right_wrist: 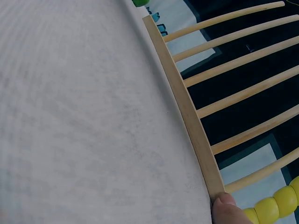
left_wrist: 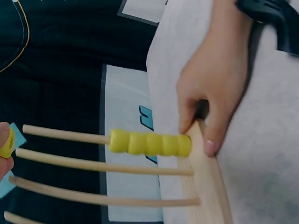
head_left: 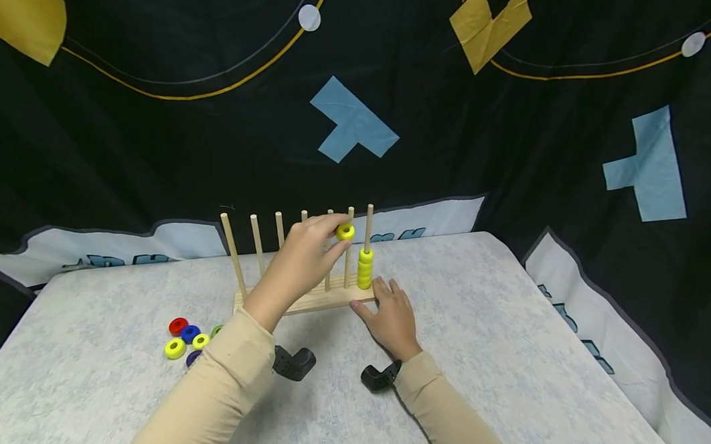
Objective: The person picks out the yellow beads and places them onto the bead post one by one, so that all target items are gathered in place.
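Note:
My left hand (head_left: 302, 257) pinches a yellow ring bead (head_left: 346, 232) between thumb and fingers, up near the tops of the pegs. At the left edge of the left wrist view, that bead (left_wrist: 6, 143) shows only in part. My right hand (head_left: 393, 322) grips the right end of a wooden base (head_left: 329, 298) that carries several upright pegs. In the right wrist view its thumb (right_wrist: 228, 212) presses on the base's end. On the rightmost peg (head_left: 369, 228) sits a stack of several yellow beads (left_wrist: 150, 143); the upper part of that peg is bare.
Loose beads lie left of the base on the grey-white table (head_left: 472, 377): a red one (head_left: 178, 326), a blue one (head_left: 190, 334), yellow ones (head_left: 175, 349), with green and purple ones partly behind my left sleeve. A black curtain (head_left: 237, 154) hangs behind the table.

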Demonstrator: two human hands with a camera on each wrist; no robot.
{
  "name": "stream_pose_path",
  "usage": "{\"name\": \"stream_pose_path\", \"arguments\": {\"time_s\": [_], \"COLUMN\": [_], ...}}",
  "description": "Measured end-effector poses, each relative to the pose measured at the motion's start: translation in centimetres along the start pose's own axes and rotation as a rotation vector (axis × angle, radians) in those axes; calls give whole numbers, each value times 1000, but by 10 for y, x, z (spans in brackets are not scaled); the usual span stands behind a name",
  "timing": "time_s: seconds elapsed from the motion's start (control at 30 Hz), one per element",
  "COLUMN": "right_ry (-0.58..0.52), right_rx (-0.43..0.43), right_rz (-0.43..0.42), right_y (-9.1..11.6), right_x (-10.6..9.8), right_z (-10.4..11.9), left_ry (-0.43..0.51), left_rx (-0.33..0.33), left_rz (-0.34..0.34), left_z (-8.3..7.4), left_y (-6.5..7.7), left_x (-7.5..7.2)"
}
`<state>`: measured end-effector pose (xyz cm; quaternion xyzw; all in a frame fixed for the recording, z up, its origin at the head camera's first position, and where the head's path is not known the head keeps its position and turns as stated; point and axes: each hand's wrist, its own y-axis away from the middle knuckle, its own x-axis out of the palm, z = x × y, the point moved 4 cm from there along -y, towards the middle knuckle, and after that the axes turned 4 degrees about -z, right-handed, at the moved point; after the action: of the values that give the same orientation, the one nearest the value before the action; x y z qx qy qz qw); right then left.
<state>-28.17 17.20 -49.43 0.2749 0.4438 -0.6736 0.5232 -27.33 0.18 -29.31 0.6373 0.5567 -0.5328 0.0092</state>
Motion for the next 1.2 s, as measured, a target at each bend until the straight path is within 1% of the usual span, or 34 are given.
{"name": "stream_pose_path", "arguments": {"time_s": [0.2,0.33,0.47,0.6,0.8,0.93,1.0,1.07,1.2], "right_ry": [-8,-4,-3,-15,-20,-11,-7,-11,-34], "right_rx": [4,2,-5,-9,-8,-7,-3,2,26], "right_rz": [-4,0,-3,-2,5,5,10,15,28], "right_y": [0,0,-1,-1,0,0,0,0,0], "right_x": [0,0,0,0,1,1,1,0,-1], "right_z": [2,3,4,4,4,3,3,2,0], "left_ry": [24,-12,-38,-35,-61,-89,-96,-102,-88], "left_rx": [25,29,26,8,-41,-48,-42,-20,55], "left_rz": [12,14,16,37,91,112,115,106,54], "left_z": [-5,-6,-7,-7,-5,-5,-5,-6,-10], "left_y": [-23,-37,-47,-53,-56,-56,-55,-52,-38], "left_x": [6,7,12,20,30,32,33,33,33]}}
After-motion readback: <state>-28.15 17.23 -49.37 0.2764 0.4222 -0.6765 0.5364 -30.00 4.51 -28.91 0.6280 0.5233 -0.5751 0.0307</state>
